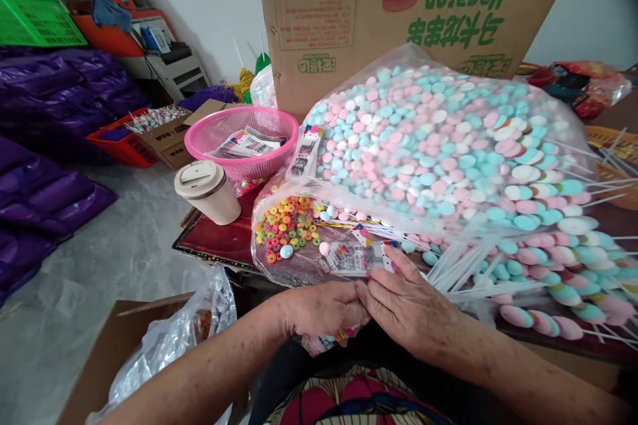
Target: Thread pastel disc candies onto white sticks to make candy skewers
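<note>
both hands meeting at the table edge: left hand (319, 309) and right hand (406, 309) pinching a small printed packet (349, 259), probably clear plastic, lying just beside the candy bag (448, 146) and lollipop sticks (458, 272).

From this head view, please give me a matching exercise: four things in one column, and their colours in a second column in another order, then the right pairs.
Things:
1. basket
2. cup with lid
3. crate at far left
4. large box

Colours:
A. green
B. brown cardboard
C. pink
D. beige

Pairs: 1-C, 2-D, 3-A, 4-B
</note>
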### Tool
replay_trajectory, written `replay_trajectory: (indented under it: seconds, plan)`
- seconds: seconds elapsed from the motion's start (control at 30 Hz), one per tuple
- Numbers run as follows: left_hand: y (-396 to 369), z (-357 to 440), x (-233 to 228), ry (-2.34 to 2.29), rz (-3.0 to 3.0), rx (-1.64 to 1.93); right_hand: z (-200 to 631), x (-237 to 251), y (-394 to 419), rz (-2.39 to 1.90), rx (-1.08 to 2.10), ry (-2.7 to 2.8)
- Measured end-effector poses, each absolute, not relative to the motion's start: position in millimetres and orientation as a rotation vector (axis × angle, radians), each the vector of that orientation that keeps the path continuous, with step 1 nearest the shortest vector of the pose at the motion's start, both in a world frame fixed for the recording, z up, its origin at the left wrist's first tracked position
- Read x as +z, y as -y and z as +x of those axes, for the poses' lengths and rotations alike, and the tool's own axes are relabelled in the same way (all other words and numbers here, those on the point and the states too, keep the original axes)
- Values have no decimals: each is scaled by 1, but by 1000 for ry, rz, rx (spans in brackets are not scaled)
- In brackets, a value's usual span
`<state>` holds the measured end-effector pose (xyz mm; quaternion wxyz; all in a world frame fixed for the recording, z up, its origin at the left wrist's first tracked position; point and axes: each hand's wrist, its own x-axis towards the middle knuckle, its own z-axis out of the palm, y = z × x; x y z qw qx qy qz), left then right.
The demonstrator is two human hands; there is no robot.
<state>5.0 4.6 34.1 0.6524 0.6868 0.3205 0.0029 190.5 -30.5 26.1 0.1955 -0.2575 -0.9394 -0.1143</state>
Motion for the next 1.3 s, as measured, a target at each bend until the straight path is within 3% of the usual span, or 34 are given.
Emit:
replay_trajectory:
  seconds: [0.1, 0.23, 0.3, 0.37, 0.47, 0.57, 0.7, 0.83, 0.97, 1.07, 1.3]
  plan:
    - [0, 4, 46, -747, 2096, -180, 185, 19, 36, -939, 197, 2638]
    - [6, -4, 49, -671, 2843, 14, 177, 19, 37, -1341, 1739, 1899]
    - [5, -12, 41, -609, 2970, 242, 180, 24, 24, -1289, 2133, 1559]
    - [1, -19, 30, -782, 2869, 473, 188, 27, 0, -1298, 2018, 1668]
    - [-5, -23, 14, -1149, 2269, 768, 199, 21, -47, -1708, 981, 2037]
    - [-9, -17, 4, -1253, 1593, 897, 199, 2, -85, -1883, 545, 2068]
    - [-10, -7, 0, -1205, 1025, 936, 197, -7, -97, -1858, 464, 2121]
    - [-13, 2, 3, -1119, 787, 926, 204, 20, -65, -1601, 399, 2094]
    - [-13, 16, 8, -1059, 787, 895, 189, 39, -14, -1267, 702, 1995]
    - [-10, 24, 12, -1019, 852, 882, 172, 32, 6, -1165, 759, 1966]
    - [-1, 24, 17, -1033, 1263, 684, 177, 13, 7, -1352, 860, 1929]
